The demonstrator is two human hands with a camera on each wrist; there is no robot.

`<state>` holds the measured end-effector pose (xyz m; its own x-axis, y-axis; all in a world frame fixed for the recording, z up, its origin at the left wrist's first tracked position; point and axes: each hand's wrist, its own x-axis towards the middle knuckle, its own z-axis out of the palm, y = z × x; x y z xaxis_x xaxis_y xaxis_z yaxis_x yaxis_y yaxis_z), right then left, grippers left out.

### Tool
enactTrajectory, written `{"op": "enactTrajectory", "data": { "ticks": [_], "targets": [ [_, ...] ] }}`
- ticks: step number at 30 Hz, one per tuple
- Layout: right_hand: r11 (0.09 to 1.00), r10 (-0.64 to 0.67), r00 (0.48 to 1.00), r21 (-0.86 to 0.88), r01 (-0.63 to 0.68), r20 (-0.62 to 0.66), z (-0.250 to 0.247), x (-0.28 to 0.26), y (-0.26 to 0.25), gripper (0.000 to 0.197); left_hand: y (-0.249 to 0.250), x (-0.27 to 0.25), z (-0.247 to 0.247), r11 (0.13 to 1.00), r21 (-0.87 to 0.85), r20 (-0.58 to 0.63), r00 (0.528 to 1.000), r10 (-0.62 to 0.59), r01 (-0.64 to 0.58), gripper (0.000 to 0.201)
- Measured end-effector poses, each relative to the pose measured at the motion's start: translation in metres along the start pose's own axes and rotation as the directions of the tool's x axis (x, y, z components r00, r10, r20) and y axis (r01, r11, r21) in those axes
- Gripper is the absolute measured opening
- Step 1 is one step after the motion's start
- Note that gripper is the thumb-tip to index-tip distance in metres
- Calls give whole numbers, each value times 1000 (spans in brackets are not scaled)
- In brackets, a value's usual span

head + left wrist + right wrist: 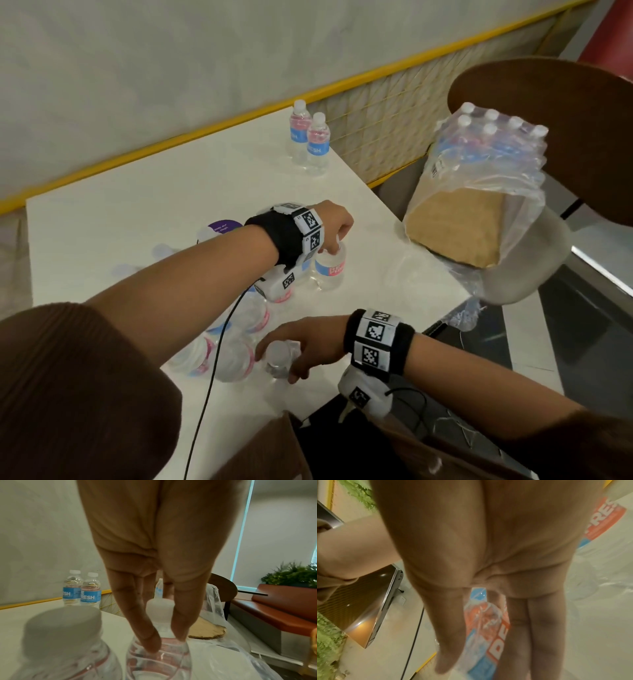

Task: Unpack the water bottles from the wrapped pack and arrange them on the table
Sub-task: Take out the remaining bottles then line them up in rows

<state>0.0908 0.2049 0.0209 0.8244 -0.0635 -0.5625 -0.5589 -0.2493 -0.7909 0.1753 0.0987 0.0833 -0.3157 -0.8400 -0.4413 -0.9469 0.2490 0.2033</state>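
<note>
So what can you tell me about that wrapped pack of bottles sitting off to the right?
The wrapped pack is a bundle of small water bottles with white caps, sheathed in clear, crinkled plastic film. It tilts, resting on the seat of a chair beside the table. Its near end is torn open and emptied, baring a brown cardboard base sheet, with loose film trailing onto the table corner. Neither hand touches it.

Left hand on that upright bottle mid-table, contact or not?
Touching. The left wrist view shows the left hand fingers pinching the bottle at its neck, below the cap.
</note>
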Motion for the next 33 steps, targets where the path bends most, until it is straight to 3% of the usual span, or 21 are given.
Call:
{"op": "enactTrajectory", "data": {
  "ticks": [3,6,11,16,19,24,29,33],
  "targets": [
    [998,0,989,-57,-9,-146,6,4,-7,65,3,-3,0,998,60,66,997,25,-29,14],
    [998,3,965,-64,-21,-263,10,4,-9,67,6,-5,1,984,155,157,986,64,-89,39],
    [999,19,958,-41,-32,-285,13,14,-11,69,12,-10,-1,950,278,276,959,62,-141,43],
    [998,-6,957,-64,-13,-288,9,9,-8,70,11,-13,-2,967,228,339,940,29,-112,34],
    [999,19,957,-23,-27,-290,-2,-9,3,68,9,-13,-5,973,213,360,933,5,-87,42],
    [984,151,920,-30,-174,-362,-44,-47,48,52,24,11,-17,957,279,202,979,19,-76,55],
    [937,331,772,91,-338,-543,-86,-94,106,46,67,60,-11,977,197,3,997,80,-79,52],
    [919,391,662,231,-320,-639,-108,-130,149,41,103,101,-2,990,78,-116,986,122,-114,52]
  ]
}}
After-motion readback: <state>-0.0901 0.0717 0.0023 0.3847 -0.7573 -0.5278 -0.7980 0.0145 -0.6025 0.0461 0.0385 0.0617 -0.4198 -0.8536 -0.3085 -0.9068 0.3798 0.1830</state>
